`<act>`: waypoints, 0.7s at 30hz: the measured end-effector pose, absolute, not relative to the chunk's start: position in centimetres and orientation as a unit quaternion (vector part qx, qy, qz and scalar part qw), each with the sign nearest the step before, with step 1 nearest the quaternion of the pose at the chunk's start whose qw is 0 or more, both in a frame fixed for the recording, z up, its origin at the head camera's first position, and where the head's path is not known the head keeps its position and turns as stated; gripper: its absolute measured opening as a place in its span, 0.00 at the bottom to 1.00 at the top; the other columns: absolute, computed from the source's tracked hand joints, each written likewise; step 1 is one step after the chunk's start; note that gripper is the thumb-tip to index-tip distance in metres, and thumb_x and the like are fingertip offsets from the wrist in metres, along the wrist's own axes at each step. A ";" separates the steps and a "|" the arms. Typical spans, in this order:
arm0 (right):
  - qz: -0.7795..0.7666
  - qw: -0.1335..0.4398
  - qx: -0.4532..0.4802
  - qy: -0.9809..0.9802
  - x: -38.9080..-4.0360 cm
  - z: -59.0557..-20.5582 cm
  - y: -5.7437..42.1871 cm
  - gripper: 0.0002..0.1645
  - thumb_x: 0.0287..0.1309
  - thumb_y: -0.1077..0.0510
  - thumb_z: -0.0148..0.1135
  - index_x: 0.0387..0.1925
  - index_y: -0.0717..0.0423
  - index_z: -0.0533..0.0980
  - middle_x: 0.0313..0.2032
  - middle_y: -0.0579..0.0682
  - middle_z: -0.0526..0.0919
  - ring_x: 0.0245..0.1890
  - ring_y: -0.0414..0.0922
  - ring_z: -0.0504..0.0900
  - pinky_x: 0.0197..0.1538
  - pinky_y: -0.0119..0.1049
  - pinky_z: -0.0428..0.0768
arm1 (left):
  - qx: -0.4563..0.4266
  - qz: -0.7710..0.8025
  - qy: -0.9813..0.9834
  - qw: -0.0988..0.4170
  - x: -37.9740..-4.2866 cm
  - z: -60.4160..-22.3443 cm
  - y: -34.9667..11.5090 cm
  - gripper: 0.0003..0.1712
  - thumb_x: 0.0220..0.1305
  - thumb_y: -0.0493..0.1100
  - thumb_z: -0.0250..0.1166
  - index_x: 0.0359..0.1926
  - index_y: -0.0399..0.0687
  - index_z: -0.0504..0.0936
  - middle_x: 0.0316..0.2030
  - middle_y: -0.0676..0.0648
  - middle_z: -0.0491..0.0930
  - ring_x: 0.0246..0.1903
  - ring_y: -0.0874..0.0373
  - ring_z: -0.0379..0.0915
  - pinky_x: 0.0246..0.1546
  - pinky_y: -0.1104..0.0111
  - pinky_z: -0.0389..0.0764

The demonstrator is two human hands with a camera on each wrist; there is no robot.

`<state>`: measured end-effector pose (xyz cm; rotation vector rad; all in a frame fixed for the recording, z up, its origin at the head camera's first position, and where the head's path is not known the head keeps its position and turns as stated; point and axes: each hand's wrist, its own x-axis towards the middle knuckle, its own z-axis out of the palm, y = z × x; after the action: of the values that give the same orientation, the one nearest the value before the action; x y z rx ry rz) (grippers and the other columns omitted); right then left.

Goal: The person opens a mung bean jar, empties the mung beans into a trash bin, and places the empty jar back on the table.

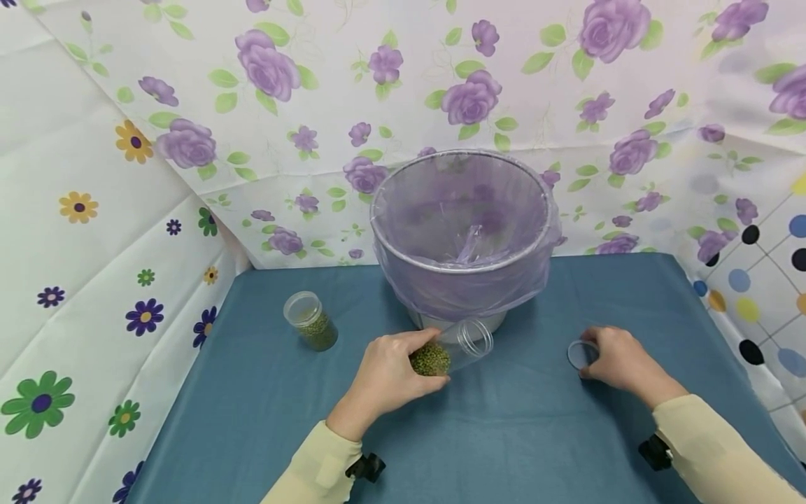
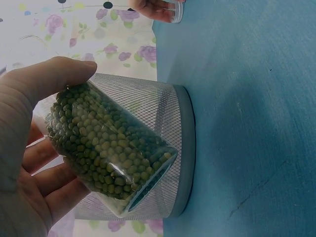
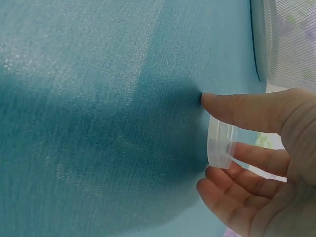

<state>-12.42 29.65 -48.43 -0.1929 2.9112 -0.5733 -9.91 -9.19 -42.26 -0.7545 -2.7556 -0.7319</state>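
My left fingers (image 2: 55, 178) grip the tilted jar (image 2: 108, 143), best held mouth-high against spills; right fingers (image 3: 224, 205) curl round the lid (image 3: 219, 143)

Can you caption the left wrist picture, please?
Left hand holding a tilted clear jar of mung beans in front of a mesh bin.

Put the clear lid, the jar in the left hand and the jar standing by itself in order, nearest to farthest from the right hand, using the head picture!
1. Clear lid: nearest, pinched in the right hand.
2. Tilted jar: near the middle, in the left hand.
3. Standing jar: farthest, over on the left side.
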 end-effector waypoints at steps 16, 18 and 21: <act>-0.197 0.100 -0.064 0.973 -12.3 -48.5 29.9 0.39 0.35 0.52 0.77 0.49 0.69 0.75 0.43 0.66 0.79 0.40 0.57 0.79 0.36 0.49 0.77 | -0.244 -0.277 -0.926 0.075 -9.6 -41.6 -9.8 0.38 0.43 0.65 0.71 0.58 0.64 0.75 0.49 0.60 0.81 0.43 0.66 0.79 0.41 0.67 0.80; -0.199 0.100 -0.064 0.973 -12.3 -48.5 29.9 0.39 0.35 0.53 0.77 0.50 0.69 0.75 0.43 0.66 0.79 0.40 0.57 0.79 0.36 0.49 0.77 | -0.242 -0.282 -0.925 0.076 -9.6 -41.4 -9.9 0.38 0.43 0.65 0.71 0.57 0.64 0.75 0.48 0.60 0.81 0.43 0.66 0.79 0.41 0.67 0.80; -0.198 0.101 -0.067 0.973 -12.3 -48.4 29.9 0.40 0.35 0.52 0.77 0.50 0.69 0.75 0.43 0.66 0.79 0.41 0.57 0.78 0.37 0.49 0.77 | -0.241 -0.287 -0.924 0.080 -9.6 -41.3 -10.1 0.37 0.43 0.65 0.70 0.57 0.64 0.75 0.48 0.60 0.81 0.44 0.66 0.79 0.42 0.67 0.80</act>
<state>-12.28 29.89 -48.43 -0.1980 2.8736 -0.5861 -9.56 -10.06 -41.28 -0.7213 -2.7629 -0.8601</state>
